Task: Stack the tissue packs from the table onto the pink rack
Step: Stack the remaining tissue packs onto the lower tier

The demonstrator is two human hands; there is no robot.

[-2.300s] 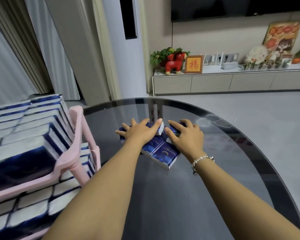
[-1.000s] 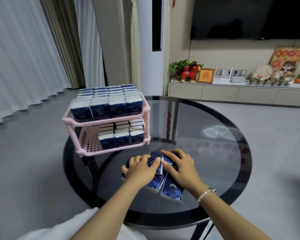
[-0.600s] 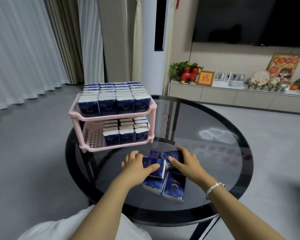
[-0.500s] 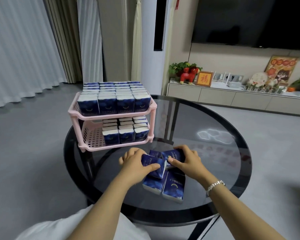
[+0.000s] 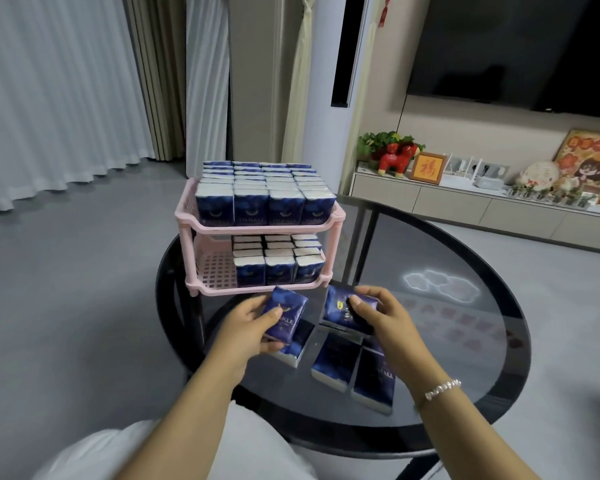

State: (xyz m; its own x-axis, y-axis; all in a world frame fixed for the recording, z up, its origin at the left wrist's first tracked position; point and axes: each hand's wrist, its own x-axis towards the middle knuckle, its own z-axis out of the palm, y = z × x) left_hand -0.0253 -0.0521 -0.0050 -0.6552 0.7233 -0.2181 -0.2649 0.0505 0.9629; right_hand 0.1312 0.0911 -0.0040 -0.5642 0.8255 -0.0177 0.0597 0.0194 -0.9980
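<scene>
Both hands now lifting tissue packs.

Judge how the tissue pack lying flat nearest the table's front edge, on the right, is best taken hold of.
Grip the nearest flat pack across its two long sides, coming from above with thumb on one side and fingers on the other. It lies face up on the glass table, and a neighbouring pack sits close against its left side, so probably slide it right first. The right hand is nearest, but holds another pack.

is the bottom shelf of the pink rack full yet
Not full. The bottom shelf has three columns of tissue packs on its right; its left side shows bare pink grid.
</scene>
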